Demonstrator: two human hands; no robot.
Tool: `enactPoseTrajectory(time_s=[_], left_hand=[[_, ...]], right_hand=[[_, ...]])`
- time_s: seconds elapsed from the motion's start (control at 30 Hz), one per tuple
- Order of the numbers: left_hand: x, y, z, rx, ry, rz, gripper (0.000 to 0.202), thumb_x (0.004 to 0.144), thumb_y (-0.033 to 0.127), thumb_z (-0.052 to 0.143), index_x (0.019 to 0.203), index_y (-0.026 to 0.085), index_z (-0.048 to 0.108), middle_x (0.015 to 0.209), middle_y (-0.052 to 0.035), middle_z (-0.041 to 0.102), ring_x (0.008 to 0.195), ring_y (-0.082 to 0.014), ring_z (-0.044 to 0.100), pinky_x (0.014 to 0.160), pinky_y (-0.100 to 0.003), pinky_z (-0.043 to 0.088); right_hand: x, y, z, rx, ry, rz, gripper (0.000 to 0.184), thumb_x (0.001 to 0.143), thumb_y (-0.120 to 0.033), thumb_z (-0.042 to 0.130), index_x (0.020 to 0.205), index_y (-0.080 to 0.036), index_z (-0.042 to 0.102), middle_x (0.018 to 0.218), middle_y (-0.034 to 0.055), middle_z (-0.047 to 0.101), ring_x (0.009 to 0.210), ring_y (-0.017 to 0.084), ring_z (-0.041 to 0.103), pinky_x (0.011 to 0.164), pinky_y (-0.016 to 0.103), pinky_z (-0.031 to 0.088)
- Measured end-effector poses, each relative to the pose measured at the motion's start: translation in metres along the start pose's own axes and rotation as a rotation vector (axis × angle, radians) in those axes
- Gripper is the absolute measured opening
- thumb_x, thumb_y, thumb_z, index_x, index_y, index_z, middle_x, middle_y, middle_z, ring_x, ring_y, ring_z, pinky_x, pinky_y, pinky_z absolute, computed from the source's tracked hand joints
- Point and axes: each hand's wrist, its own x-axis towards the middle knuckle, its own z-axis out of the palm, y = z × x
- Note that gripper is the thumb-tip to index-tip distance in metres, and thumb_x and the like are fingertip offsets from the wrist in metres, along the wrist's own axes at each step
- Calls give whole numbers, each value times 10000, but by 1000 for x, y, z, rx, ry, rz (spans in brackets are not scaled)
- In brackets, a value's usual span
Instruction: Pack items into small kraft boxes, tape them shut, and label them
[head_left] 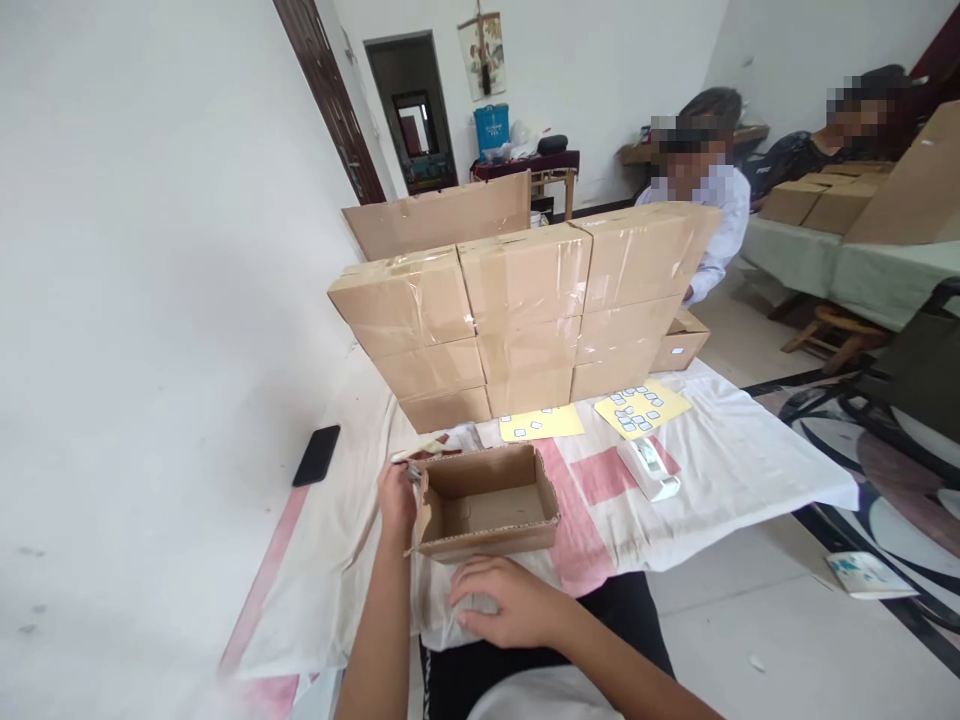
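A small open cardboard box [487, 500] sits on the cloth-covered table [735, 450] right in front of me. My left hand [396, 495] is closed at the box's left side, gripping its left flap, with a thin strip of something by the fingers. My right hand [499, 598] lies on the cloth just below the box's near wall, fingers curled loosely and holding nothing I can see.
A wall of stacked sealed cartons [525, 310] stands at the table's far side. Two yellow label sheets [541, 424] [641, 408], a white tape dispenser [649, 468] and a black phone [316, 455] lie nearby. Two other people sit behind.
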Motion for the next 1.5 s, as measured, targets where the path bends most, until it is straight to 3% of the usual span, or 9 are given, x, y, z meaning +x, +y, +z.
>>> enactPoseTrajectory(time_s=[0.17,0.33,0.47,0.63,1.0,1.13,1.23,1.37,1.5], left_hand=[[10,77,-17,-181,38,234,118,698,231,639,811,206,618,835,-1,684,884,-171,681,801,-282,547],[-24,128,-2,-182,-50,305,194,695,194,651,887,189,668,922,-42,698,997,-218,683,901,-341,557],[-54,123,24,-11,-295,120,157,758,244,680,898,174,679,880,-51,696,868,-237,682,788,-356,565],[-72,98,43,981,-834,-3,130,742,104,689,752,234,682,778,-34,682,823,-253,660,828,-357,511],[-90,100,54,1725,-978,200,230,913,159,459,854,212,674,866,-117,717,856,-292,677,739,-360,444],[-96,103,50,1824,-1031,255,270,943,189,436,918,214,703,902,-125,740,863,-299,698,717,-362,451],[-100,102,50,1836,-1050,281,288,949,187,433,932,197,720,906,-143,742,873,-314,703,734,-386,481],[-102,108,49,1766,-1063,292,285,967,222,472,1055,205,742,1011,-135,754,992,-304,704,841,-407,533],[-97,117,27,1194,-1173,199,305,994,393,545,1253,322,690,1248,-30,737,1171,-209,680,983,-326,550]], right_hand=[[-53,23,-15,116,189,225,213,953,-249,557,981,-251,768,937,40,756,895,225,715,835,340,549],[-86,72,-12,107,367,323,211,954,-279,544,857,-226,724,832,58,718,821,237,686,768,348,523],[-86,80,-10,62,387,326,206,938,-255,544,831,-226,717,814,54,712,797,234,670,750,344,512],[-78,73,-17,48,368,335,204,930,-258,556,819,-208,721,772,43,689,730,210,635,678,310,480],[-88,87,-20,192,479,274,250,966,-352,583,815,-183,688,761,45,672,677,175,602,628,287,461],[-95,69,-37,109,771,134,232,1013,-320,518,849,-208,638,797,39,633,750,192,602,710,327,483],[-90,50,-58,24,859,46,218,1021,-323,510,1158,-241,659,1096,97,673,1022,251,621,865,398,504],[-72,32,-81,-65,634,-59,342,1036,-365,490,1332,-269,630,1328,116,649,1271,304,539,1068,513,438],[-60,31,-85,-84,476,-65,341,1071,-361,414,1269,-275,678,1387,93,641,1311,297,522,1103,528,413]])
